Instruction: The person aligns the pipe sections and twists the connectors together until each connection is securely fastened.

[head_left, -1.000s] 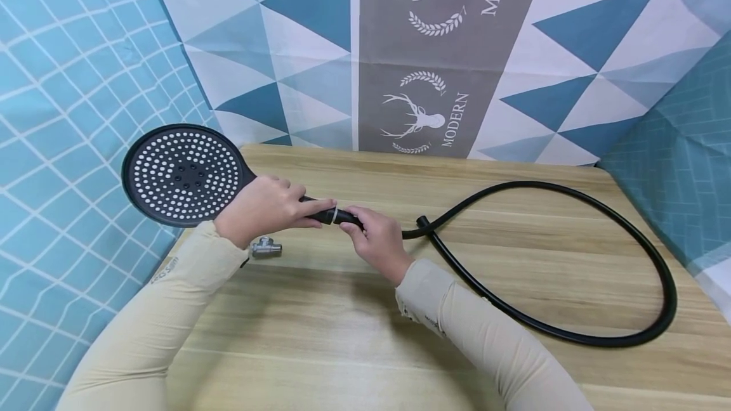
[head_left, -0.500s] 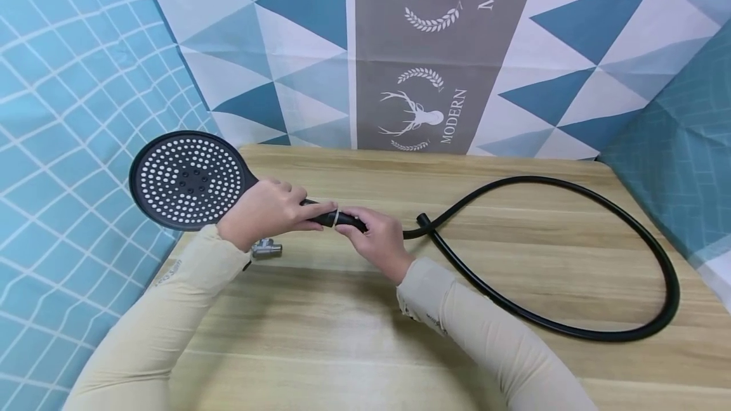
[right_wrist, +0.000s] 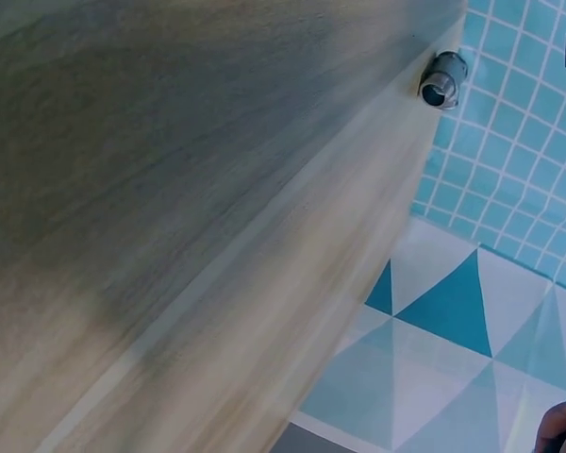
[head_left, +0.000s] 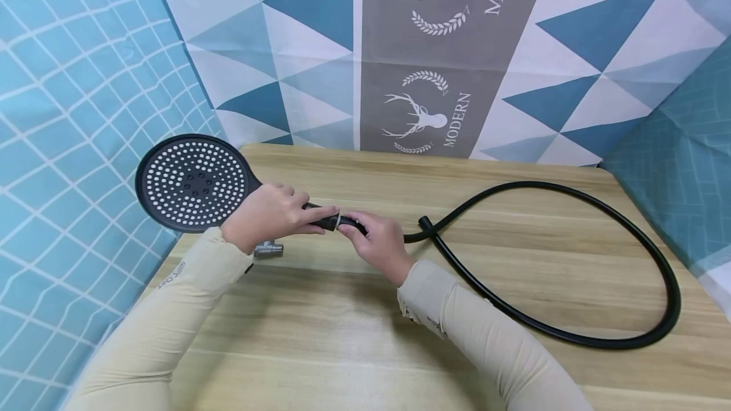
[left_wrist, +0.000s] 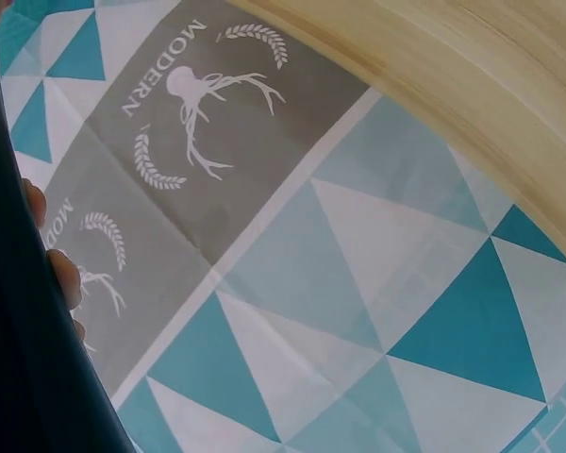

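A black shower head point(head_left: 197, 184) with a round face of pale nozzles is held above the left part of the table. My left hand point(head_left: 271, 213) grips its handle, index finger stretched along it toward the lower end. Right beside it, my right hand point(head_left: 379, 241) pinches the end of a black shower hose point(head_left: 622, 224) between thumb and fingers. Hose end and handle meet in line, with a thin pale ring between them. In the left wrist view the dark shower head point(left_wrist: 38, 311) fills the left edge, and fingertips point(left_wrist: 66, 278) show behind it.
A small silver metal valve point(head_left: 268, 248) lies on the wooden table point(head_left: 320, 347), partly behind the left wrist. The hose loops across the table's right side, its free end crossing under near the middle. Patterned cloth walls point(head_left: 308, 56) stand behind and on both sides.
The shower head has shifted slightly right and down, and the joint with the hose has moved a little with it. Both hands keep their hold.
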A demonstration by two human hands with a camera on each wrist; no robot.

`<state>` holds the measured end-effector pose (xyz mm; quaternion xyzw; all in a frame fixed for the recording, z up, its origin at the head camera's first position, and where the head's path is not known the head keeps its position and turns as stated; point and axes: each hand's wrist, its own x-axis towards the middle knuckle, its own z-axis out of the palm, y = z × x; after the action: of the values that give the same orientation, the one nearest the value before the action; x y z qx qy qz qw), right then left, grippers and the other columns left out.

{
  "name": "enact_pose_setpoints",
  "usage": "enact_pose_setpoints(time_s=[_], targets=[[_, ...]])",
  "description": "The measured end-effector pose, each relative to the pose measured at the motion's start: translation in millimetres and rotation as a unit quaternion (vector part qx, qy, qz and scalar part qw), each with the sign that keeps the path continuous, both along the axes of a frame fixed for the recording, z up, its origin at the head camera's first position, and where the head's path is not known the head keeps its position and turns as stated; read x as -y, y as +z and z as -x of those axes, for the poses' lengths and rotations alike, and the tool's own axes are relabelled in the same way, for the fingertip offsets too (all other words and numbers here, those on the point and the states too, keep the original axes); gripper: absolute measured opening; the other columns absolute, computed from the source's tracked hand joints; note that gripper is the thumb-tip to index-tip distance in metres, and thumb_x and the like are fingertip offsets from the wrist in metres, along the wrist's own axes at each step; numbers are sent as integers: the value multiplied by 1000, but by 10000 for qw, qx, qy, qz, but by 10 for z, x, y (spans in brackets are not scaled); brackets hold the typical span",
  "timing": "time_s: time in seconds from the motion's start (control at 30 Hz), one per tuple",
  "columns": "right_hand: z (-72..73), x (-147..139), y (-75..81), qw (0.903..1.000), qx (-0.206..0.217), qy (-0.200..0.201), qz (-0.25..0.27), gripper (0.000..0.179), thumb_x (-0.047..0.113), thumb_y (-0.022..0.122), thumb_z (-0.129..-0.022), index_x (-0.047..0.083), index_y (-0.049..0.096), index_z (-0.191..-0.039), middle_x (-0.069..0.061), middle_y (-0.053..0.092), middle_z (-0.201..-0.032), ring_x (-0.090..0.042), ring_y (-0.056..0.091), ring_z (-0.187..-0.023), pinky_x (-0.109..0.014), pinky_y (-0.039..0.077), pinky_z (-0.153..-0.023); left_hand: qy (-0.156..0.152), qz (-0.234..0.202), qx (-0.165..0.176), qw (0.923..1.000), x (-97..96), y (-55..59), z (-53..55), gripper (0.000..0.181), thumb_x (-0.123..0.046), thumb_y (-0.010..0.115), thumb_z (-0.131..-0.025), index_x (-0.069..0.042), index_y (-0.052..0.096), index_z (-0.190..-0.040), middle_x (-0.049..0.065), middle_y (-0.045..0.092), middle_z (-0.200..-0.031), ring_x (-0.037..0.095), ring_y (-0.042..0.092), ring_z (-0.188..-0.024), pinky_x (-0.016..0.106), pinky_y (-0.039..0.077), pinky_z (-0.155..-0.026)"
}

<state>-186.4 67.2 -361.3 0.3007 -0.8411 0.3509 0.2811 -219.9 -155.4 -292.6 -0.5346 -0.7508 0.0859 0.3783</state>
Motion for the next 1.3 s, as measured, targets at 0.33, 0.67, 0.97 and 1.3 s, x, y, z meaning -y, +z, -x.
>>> enact_pose_setpoints(time_s=[0.33,0.67,0.97,1.3], targets=[[21,-9,-62,9981,-580,-192,-99,43,23,83,-76,0,64,-107,-5,65,-66,-9,50,-47,-21,41,-46,106,51,-98,9999,-20,2,-9,46,-51,32,-103,-24,69,-110,3,47,-56,14,35,-40,26,31,-38],[35,-34,-69,9959,-898,95,-49,25,16,80,-80,5,71,-101,-6,74,-88,-10,64,-62,-20,47,-53,-13,65,-100,9999,-23,24,-4,49,-51,29,-103,-24,69,-111,3,48,-57,14,37,-41,25,32,-38],[36,-43,-78,9919,-1215,303,212,31,12,81,-78,1,73,-106,-10,74,-85,-13,67,-64,-21,50,-53,85,90,-113,9999,-6,22,-16,58,-51,22,-104,-23,72,-111,3,47,-57,13,34,-41,24,27,-38],[84,-13,-96,9941,-1014,297,237,29,12,79,-79,0,72,-105,-12,74,-90,-16,71,-71,-26,54,-58,120,99,-124,9998,14,21,-17,39,-50,50,-92,-22,69,-111,3,45,-57,13,34,-40,24,28,-38]])
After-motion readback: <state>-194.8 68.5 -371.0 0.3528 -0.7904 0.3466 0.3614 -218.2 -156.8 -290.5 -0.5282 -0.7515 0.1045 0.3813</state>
